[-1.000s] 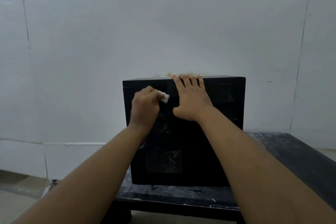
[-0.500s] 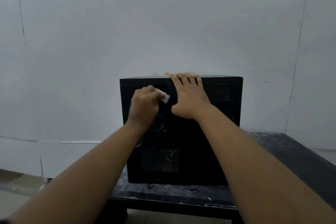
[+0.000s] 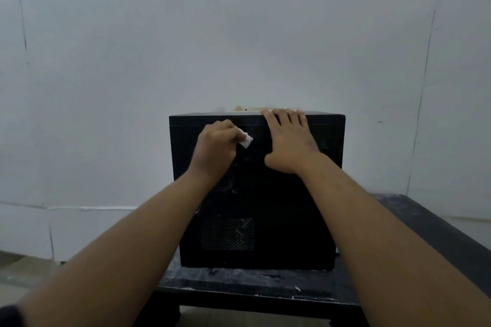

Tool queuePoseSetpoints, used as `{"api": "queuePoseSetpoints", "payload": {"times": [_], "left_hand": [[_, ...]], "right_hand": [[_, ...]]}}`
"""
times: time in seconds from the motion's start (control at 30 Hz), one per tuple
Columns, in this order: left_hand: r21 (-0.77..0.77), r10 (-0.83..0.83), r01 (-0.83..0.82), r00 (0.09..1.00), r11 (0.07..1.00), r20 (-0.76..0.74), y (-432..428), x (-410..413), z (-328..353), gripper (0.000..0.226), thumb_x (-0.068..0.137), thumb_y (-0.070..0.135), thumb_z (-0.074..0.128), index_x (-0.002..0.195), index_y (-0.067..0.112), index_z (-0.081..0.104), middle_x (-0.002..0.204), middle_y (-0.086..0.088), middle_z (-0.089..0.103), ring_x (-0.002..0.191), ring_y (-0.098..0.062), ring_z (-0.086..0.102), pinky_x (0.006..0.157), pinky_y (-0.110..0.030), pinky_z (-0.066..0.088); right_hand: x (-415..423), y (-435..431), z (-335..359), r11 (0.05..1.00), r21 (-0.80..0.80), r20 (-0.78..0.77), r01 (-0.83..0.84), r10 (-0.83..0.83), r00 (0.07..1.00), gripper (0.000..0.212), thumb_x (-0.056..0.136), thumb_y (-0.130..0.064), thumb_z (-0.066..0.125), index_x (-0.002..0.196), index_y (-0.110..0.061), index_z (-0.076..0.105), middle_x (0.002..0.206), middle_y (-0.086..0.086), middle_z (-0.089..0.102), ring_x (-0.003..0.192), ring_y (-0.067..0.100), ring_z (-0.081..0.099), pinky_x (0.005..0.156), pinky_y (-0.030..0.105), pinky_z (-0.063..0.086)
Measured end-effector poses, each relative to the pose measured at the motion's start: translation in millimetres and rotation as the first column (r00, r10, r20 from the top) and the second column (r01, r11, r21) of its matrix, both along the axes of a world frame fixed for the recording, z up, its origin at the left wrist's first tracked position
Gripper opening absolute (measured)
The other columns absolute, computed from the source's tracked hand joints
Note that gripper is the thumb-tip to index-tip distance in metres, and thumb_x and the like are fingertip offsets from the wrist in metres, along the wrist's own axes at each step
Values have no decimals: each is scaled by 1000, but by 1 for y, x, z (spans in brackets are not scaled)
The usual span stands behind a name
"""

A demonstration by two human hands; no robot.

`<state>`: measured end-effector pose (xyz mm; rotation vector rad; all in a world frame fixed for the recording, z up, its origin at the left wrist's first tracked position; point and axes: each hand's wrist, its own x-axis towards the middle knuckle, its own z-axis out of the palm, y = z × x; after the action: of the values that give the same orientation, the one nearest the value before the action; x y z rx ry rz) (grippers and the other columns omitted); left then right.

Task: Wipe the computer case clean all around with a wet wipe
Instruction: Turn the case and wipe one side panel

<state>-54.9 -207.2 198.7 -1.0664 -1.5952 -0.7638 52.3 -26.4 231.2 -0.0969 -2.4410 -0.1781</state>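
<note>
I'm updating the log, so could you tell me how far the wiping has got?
Done: nothing confirmably clean. In hand: the left hand holds the wet wipe high on the near face of the computer case; the right hand steadies it, fingers over the top edge. Left, seemingly: mesh vent, sides, top, back.

A bare workroom, by its plain white panelled wall (image 3: 239, 48) and paint-flecked black table (image 3: 233, 283).

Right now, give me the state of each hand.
Left hand: closed, gripping the wipe against the computer case.
Right hand: open, flat on the case, holding nothing.
</note>
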Motion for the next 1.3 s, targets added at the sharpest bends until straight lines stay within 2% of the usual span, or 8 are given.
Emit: {"api": "queuePoseSetpoints", "payload": {"times": [0.2, 0.47, 0.6, 0.77, 0.93, 1.03, 1.23, 1.3], "left_hand": [[281, 0, -30, 994, 959, 109, -9, -7, 6, 14, 88, -2, 78, 89, 11, 83, 90, 3, 75, 80, -15, 71, 74, -39, 58], [37, -57, 55, 998, 998, 37, 19, 7, 1, 9, 94, 4, 76, 93, 10, 82, 90, 3, 72, 82, -17, 69, 74, -43, 59], [138, -26, 14, 996, 990, 82, -1, 0, -18, 14, 90, 2, 81, 93, 15, 83, 93, 7, 73, 85, -15, 71, 76, -43, 59], [307, -37, -17, 985, 951, 168, 21, 11, 25, 11, 90, 1, 76, 86, 10, 81, 87, 4, 73, 80, -10, 67, 77, -23, 55], [59, -57, 54, 997, 997, 54, 29, 18, 14, 13, 90, -1, 76, 87, 10, 83, 89, 3, 75, 82, -13, 70, 81, -29, 58], [-91, -28, 29, 1000, 995, 12, 10, 12, -17, 17, 90, -2, 77, 93, 13, 83, 95, 2, 76, 84, -16, 70, 77, -41, 61], [261, 26, -49, 995, 964, 91, -1, -5, 9, 15, 89, 0, 77, 88, 14, 82, 90, 4, 76, 82, -19, 73, 74, -42, 59], [247, -17, -4, 996, 969, 84, 16, 2, 20, 7, 90, 9, 78, 85, 12, 82, 86, 3, 74, 78, -18, 71, 72, -38, 58]], "right_hand": [[-2, -3, -4, 1000, -4, -1, 15, -15, 1000, 113, 71, -44, 64, 166, -19, 9, 164, 10, 21, 156, 37, 13, 131, 56, -3], [-1, 1, -3, 1000, -4, 0, -11, 11, 1000, 112, 72, -44, 65, 166, -20, 10, 164, 9, 22, 156, 36, 13, 132, 55, -2], [-1, -3, -2, 1000, -15, -1, 0, 0, 1000, 114, 70, -42, 68, 165, -19, 10, 163, 9, 22, 156, 37, 12, 131, 55, -4], [-3, -5, -5, 1000, -16, 0, 16, -16, 1000, 114, 70, -46, 65, 165, -18, 10, 162, 9, 21, 155, 37, 12, 131, 57, -5], [6, 3, 3, 998, -51, 31, -38, 40, 999, 109, 67, -50, 51, 166, -23, 13, 166, 6, 23, 157, 32, 14, 132, 52, -1], [9, 2, 6, 995, -79, 46, -66, 69, 997, 108, 67, -52, 46, 167, -23, 14, 166, 5, 24, 157, 31, 13, 132, 50, -2], [6, -1, 3, 994, -96, 29, -59, 62, 998, 108, 66, -45, 51, 166, -25, 15, 164, 4, 25, 156, 31, 13, 132, 50, -4], [5, 1, 2, 994, -91, 18, -60, 62, 998, 107, 66, -45, 51, 165, -25, 16, 163, 3, 26, 156, 30, 14, 132, 49, -3]]}}
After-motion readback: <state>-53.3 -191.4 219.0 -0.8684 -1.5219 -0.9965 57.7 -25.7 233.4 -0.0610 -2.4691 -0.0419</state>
